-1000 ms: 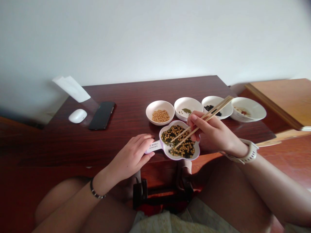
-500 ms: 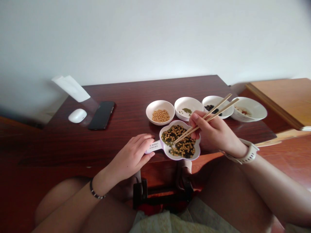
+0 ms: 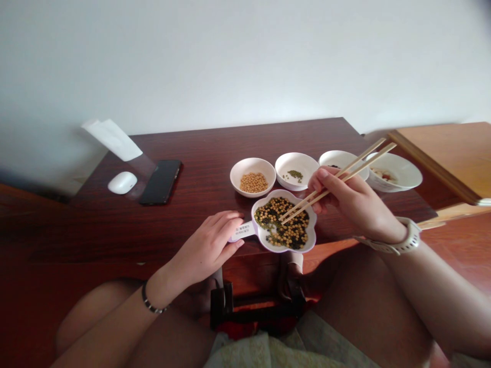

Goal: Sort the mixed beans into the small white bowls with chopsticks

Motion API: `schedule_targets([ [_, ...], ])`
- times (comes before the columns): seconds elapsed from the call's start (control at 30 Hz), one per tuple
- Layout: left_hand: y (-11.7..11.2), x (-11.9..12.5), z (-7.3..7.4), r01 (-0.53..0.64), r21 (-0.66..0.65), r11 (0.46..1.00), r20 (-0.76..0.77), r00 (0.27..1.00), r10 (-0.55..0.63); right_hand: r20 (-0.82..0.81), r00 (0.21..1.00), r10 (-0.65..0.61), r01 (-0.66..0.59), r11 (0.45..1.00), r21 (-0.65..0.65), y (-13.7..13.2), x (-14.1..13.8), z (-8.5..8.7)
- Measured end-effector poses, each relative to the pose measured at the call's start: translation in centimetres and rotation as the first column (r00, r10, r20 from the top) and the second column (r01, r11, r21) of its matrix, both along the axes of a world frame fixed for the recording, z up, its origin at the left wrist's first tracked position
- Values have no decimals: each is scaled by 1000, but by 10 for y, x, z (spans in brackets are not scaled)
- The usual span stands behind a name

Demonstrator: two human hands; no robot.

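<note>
My left hand (image 3: 212, 239) grips the labelled handle of a white flower-shaped dish (image 3: 311, 237) at the table's front edge. Mixed yellow, black and green beans (image 3: 288, 238) lie in the dish, with a small bare patch left of the middle. Closed round a pair of wooden chopsticks (image 3: 355, 166), my right hand (image 3: 339, 197) is above the dish's right side. The chopstick tips point down at the beans; whether a bean is between them I cannot make out. My right hand partly hides the bowl of black beans (image 3: 339, 155).
Behind the dish stand a bowl of yellow beans (image 3: 253, 164), a bowl of green beans (image 3: 293, 162) and, farther right, a larger white bowl (image 3: 406, 174) with pale and reddish pieces. Leftward on the dark table (image 3: 203, 148) are a phone (image 3: 161, 182), a white mouse-like case (image 3: 122, 182) and a white folded item (image 3: 112, 139).
My right hand and the chopsticks have shifted to the right, and the tips have moved slightly right and up over the beans. My left hand and the dish stay almost still.
</note>
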State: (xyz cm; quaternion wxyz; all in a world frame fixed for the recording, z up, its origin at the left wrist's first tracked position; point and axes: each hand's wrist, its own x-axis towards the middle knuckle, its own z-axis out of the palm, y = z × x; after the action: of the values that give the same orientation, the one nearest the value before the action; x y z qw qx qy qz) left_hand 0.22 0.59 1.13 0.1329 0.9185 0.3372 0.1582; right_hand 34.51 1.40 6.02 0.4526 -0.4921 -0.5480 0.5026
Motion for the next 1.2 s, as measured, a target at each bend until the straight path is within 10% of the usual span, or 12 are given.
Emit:
schedule_targets([
  [0.43, -1, 2, 2, -4, -11, 1000, 3, 1000, 4, 258, 966, 18, -40, 996, 81, 1, -2, -8],
  [1.2, -1, 3, 4, -22, -35, 999, 16, 1000, 23, 188, 981, 40, -58, 994, 90, 1, -2, -13],
])
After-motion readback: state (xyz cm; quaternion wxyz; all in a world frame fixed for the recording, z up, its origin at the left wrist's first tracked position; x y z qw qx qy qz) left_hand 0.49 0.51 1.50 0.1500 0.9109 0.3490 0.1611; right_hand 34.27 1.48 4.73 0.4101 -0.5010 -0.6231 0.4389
